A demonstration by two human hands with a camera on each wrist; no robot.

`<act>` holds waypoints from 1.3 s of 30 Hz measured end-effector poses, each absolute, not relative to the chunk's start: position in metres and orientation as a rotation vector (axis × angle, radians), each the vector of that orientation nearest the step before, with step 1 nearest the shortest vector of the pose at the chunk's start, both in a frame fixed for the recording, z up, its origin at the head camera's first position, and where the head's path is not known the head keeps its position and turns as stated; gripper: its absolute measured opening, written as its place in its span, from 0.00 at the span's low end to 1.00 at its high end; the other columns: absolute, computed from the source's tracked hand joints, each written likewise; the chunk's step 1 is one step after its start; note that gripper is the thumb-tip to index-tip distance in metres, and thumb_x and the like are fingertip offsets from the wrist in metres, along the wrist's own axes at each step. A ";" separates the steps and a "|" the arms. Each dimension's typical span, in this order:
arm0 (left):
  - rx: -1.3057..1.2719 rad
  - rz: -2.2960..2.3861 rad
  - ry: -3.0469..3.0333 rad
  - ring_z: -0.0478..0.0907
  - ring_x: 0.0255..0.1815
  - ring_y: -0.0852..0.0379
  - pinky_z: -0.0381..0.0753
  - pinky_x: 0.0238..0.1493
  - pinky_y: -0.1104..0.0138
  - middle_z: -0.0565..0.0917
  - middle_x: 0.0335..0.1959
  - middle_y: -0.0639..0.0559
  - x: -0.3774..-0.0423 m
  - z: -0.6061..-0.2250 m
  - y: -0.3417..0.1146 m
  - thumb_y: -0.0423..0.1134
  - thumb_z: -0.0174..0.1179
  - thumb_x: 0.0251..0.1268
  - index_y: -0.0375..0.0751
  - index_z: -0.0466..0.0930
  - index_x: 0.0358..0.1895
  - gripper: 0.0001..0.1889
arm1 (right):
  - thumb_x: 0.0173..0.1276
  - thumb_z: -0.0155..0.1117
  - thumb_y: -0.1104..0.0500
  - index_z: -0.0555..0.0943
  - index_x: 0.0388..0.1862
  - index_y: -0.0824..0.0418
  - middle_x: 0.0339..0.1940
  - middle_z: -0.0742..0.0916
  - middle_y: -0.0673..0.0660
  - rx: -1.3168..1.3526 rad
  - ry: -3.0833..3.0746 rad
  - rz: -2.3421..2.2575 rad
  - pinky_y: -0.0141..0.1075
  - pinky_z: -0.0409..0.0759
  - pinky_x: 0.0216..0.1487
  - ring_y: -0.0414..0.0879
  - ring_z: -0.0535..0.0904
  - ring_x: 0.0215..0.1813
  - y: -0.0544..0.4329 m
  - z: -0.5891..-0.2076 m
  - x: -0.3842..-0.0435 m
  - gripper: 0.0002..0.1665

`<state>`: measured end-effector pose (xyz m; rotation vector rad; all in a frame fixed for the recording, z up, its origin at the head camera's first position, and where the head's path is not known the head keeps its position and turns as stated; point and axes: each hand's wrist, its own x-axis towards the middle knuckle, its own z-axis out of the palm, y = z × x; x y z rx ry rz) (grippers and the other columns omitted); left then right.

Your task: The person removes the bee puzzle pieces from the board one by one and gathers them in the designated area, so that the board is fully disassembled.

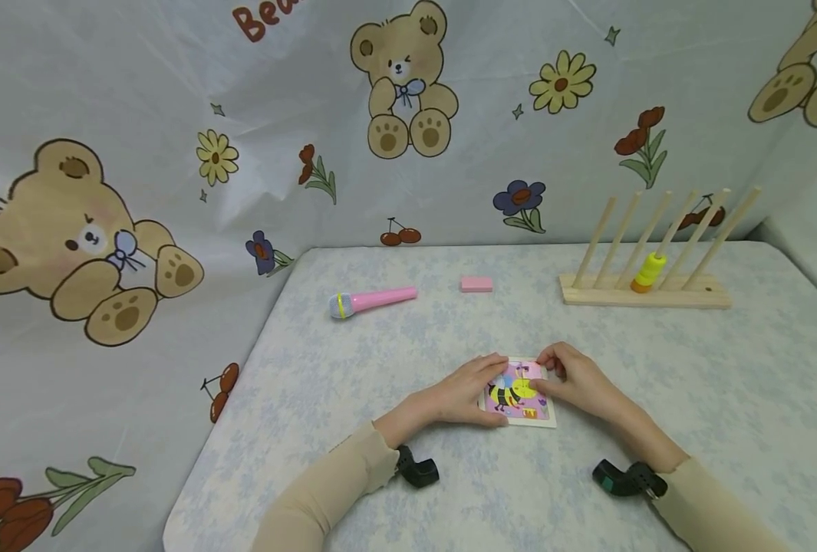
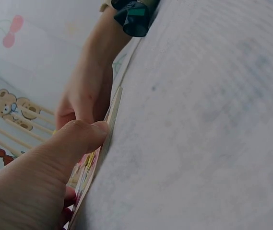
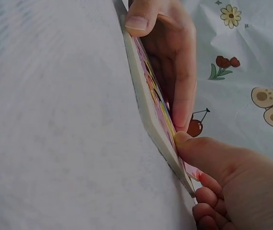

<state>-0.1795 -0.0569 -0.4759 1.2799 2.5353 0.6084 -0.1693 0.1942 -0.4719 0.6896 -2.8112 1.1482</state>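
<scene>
A small square bee puzzle (image 1: 508, 395) with a pink picture and a pale border lies on the table. My left hand (image 1: 465, 389) holds it from the left, thumb on the near edge and fingers over the far left side. In the left wrist view the left thumb (image 2: 90, 133) presses the board's pale rim (image 2: 112, 120). From the right, my right hand (image 1: 577, 383) has its thumb over the bee's head and its curled fingers at the far right corner. The right wrist view shows a pink puzzle piece (image 3: 192, 171) jutting out between the right thumb (image 3: 198, 148) and fingers.
Behind the puzzle lie a pink toy microphone (image 1: 380, 299) and a pink block (image 1: 476, 284). At the back right stands a wooden peg rack (image 1: 684, 297) with yellow and orange beads (image 1: 648, 274) on one peg. A bear-print cloth (image 1: 270, 138) hangs behind the table.
</scene>
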 end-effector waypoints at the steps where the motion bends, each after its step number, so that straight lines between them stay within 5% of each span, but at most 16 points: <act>1: 1.279 0.608 2.536 0.42 0.74 0.59 0.40 0.70 0.69 0.51 0.74 0.48 -0.180 -0.475 -0.057 0.58 0.61 0.58 0.36 0.49 0.74 0.48 | 0.55 0.74 0.58 0.74 0.41 0.66 0.31 0.75 0.53 0.683 -2.811 1.162 0.31 0.66 0.28 0.44 0.66 0.31 0.194 -0.471 -0.170 0.21; 39: 1.269 0.587 2.543 0.42 0.74 0.59 0.40 0.70 0.69 0.50 0.75 0.49 -0.180 -0.478 -0.055 0.59 0.62 0.57 0.37 0.48 0.74 0.49 | 0.57 0.71 0.62 0.73 0.45 0.67 0.28 0.74 0.53 0.691 -2.768 1.278 0.31 0.67 0.26 0.42 0.67 0.28 0.191 -0.476 -0.168 0.21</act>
